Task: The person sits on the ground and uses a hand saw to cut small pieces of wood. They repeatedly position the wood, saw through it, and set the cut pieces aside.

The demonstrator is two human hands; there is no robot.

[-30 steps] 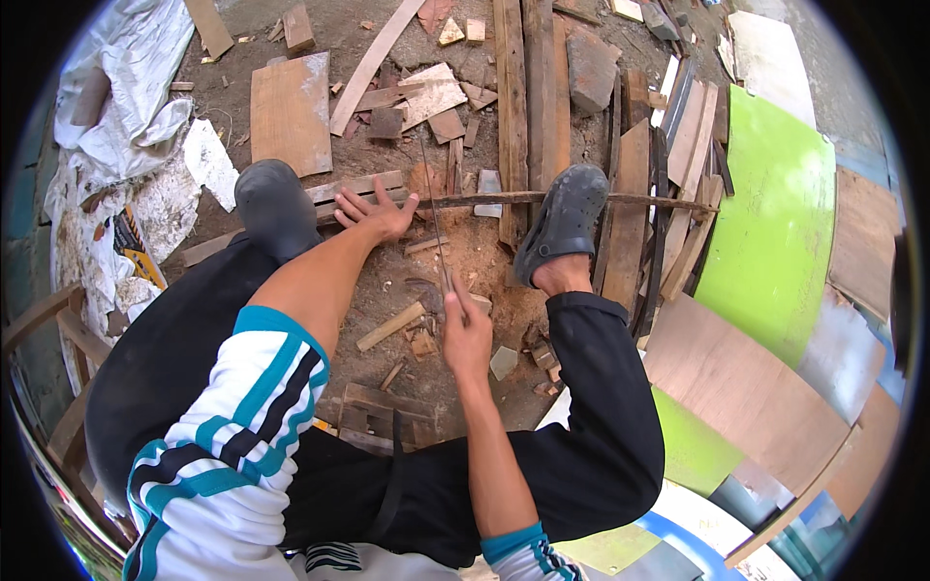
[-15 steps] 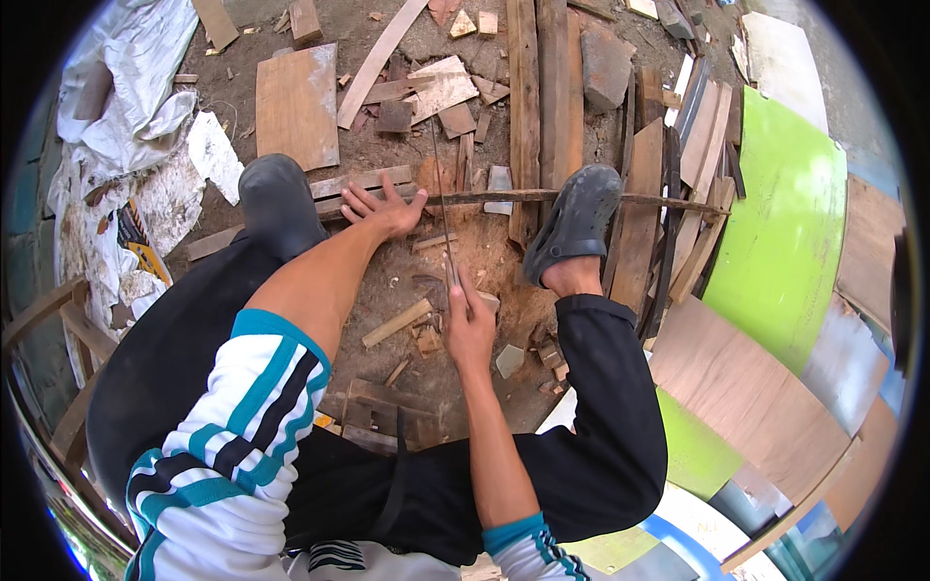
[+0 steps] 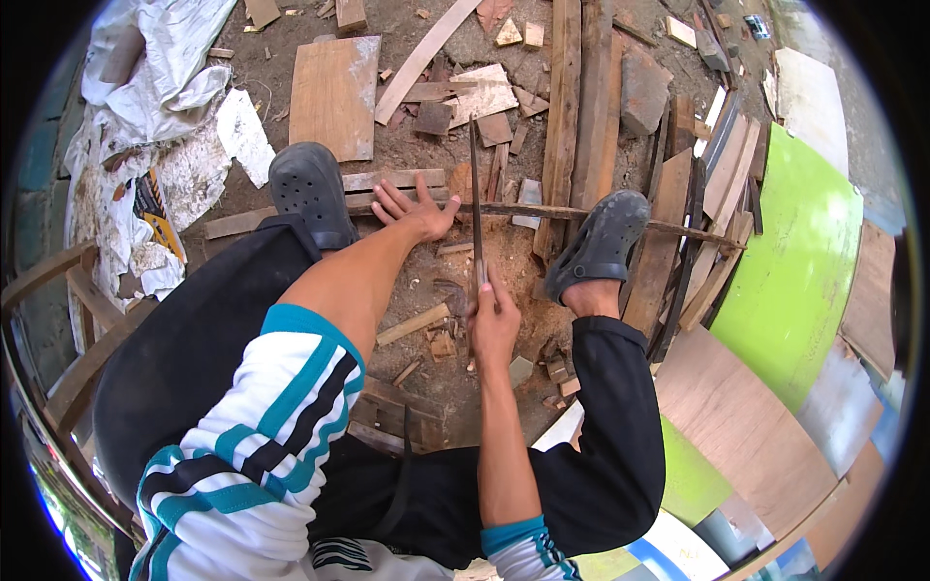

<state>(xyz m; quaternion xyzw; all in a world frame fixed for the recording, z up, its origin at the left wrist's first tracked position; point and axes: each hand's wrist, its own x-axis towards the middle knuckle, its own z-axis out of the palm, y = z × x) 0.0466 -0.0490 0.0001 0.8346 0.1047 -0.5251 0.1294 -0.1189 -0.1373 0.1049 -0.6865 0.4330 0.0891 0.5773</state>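
Note:
My right hand (image 3: 494, 324) is closed around the handle of a handsaw (image 3: 476, 203). Seen almost edge-on, its long narrow blade points away from me and crosses a thin, dark wooden strip (image 3: 542, 211). Just left of the blade, my left hand (image 3: 418, 215) lies with fingers spread, pressing on the strip and the short boards beside it. A dark clog (image 3: 312, 189) on my left foot rests by the strip's left part. Farther right, my other clog (image 3: 603, 242) stands over the strip. Whether the blade has cut into the wood I cannot tell.
Sawdust and wood offcuts (image 3: 415, 324) litter the dirt below the strip. Long planks (image 3: 562, 116) lie beyond it, near a grey block (image 3: 643, 92). Green panels (image 3: 790, 261) and plywood (image 3: 746, 397) cover the right side. White sacking (image 3: 155, 68) lies far left, above a wooden frame (image 3: 82, 373).
The whole scene has shifted rightward and slightly down in view. The saw blade now stands straighter and shows more of its side. My left hand keeps its place on the wood.

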